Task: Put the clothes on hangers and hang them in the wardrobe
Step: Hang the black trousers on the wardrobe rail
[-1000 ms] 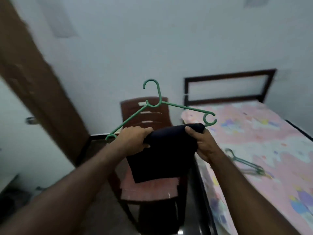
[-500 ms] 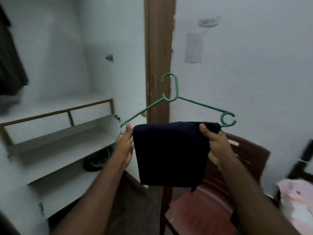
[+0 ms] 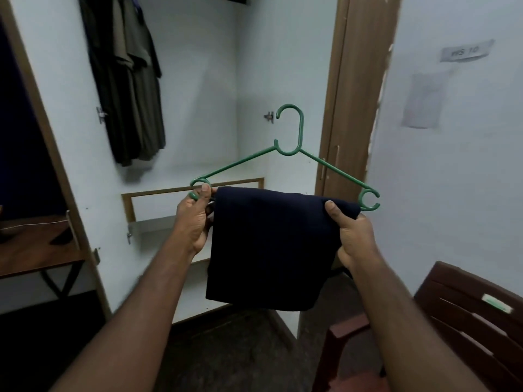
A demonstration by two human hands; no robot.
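A green plastic hanger (image 3: 297, 142) is held upright in front of me, its hook pointing up. A folded dark navy garment (image 3: 268, 250) hangs over its bottom bar. My left hand (image 3: 195, 222) pinches the hanger's left end loop. My right hand (image 3: 351, 236) grips the garment and the bar near the hanger's right end. Behind them stands the open wardrobe (image 3: 249, 80), white inside, with dark olive clothes (image 3: 127, 80) hanging at its upper left.
The wardrobe's brown door (image 3: 351, 94) stands open to the right of the hanger. White shelves (image 3: 158, 222) sit low inside the wardrobe. A brown plastic chair (image 3: 467, 321) is at the lower right. A wooden desk (image 3: 34, 244) lies at the left.
My view has swung left from the bed and chair to face the open wardrobe. Both hands have kept their hold on the hanger and garment, carrying it toward the wardrobe.
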